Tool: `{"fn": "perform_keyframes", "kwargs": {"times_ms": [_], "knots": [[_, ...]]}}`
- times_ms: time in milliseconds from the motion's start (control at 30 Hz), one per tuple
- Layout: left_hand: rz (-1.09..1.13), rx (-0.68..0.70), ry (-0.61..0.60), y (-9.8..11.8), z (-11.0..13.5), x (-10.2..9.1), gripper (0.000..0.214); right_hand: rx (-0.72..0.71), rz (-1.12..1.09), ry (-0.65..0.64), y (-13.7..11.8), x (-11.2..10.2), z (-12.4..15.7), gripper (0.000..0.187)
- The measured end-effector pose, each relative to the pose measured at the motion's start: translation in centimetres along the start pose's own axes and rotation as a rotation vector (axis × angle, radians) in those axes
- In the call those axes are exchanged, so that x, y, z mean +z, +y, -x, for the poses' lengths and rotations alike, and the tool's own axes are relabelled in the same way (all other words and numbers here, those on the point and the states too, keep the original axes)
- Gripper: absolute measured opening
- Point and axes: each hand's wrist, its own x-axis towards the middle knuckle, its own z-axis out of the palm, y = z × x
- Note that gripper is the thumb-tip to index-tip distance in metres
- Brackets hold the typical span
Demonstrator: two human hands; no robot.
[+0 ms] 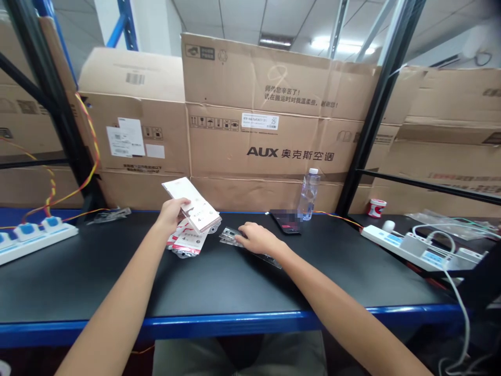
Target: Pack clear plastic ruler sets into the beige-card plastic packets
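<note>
My left hand [171, 213] is closed on a stack of white and red packaged cards [193, 204], lifted a little above the black table [117, 277]. More of the same red and white packets [188, 243] lie under it on the table. My right hand [256, 239] rests with curled fingers on clear plastic sleeves [229, 236] lying flat on the table, just right of the packets.
A phone [285, 221] and a clear water bottle [309, 194] stand behind my right hand. White power strips lie at the left [35, 237] and right [415, 249]. A red and white cup [376, 208] stands farther right. Cardboard boxes [266, 130] wall the back.
</note>
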Motion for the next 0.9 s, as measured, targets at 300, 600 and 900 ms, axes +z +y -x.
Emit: {"fn": "perform_keyframes", "kwargs": {"times_ms": [300,600,900], "knots": [[-0.186,0.026,-0.032,0.3,-0.4,-0.8,0.026,-0.039,-0.081,-0.066,1.0,0.0,-0.2,0.048],[-0.877,0.018,-0.334,-0.1,0.1,-3.0,0.034,0.029,-0.164,-0.102,1.1,-0.3,-0.3,0.026],[-1.181,0.226,-0.328,-2.1,-0.8,-1.5,0.074,0.122,-0.257,-0.219,1.8,-0.2,-0.8,0.039]]}}
